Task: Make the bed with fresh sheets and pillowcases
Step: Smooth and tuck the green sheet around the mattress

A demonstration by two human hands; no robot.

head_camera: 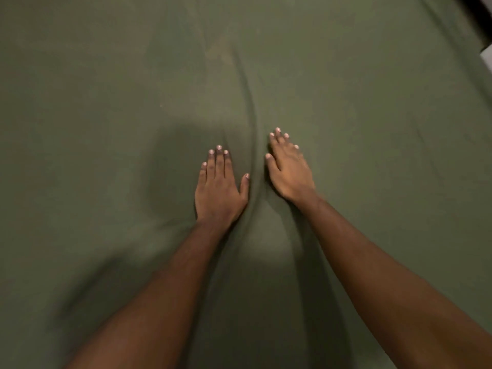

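An olive-green sheet (106,102) covers the bed and fills nearly the whole head view. A long raised crease (250,107) runs down its middle from the top toward me. My left hand (219,187) lies flat on the sheet just left of the crease, fingers straight and together. My right hand (288,169) presses flat on the sheet just right of the crease, fingers slightly spread. Neither hand holds any cloth. Both forearms reach in from the bottom of the frame.
At the top right corner the sheet ends at the bed's edge, with a dark strip (479,12) and a small pale patch (487,55) beyond it. The lower left of the frame is blurred.
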